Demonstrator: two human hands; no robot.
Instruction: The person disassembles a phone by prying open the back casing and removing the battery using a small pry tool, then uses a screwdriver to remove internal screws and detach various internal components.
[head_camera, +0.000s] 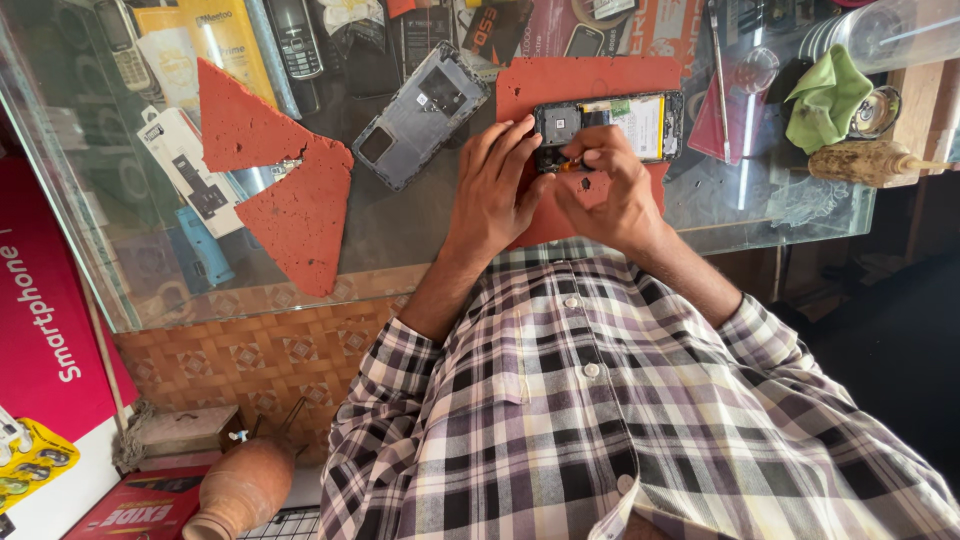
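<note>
Upper centre of frame: opened phone (612, 122) is lying back-side up on a red mat (590, 75) on the glass counter (400, 245), battery and board showing.

Left hand (495, 185) is bracing the phone's left end, fingers held together and pressing down on its edge. Right hand (612, 195) is pinching a small orange-tipped tool (571, 165), likely a screwdriver, between thumb and forefinger, with the other fingers curled in.

Judging by the grip, a fastener or connector at the phone's lower left is being worked. The next move is calling for a steady tip and the phone kept flat.

Detached back cover (420, 115) is lying to the left, well apart. Green cloth (825, 100) is sitting at upper right.

The tool's tip and its contact point are hiding under the fingers. No loose screws are making themselves out.
</note>
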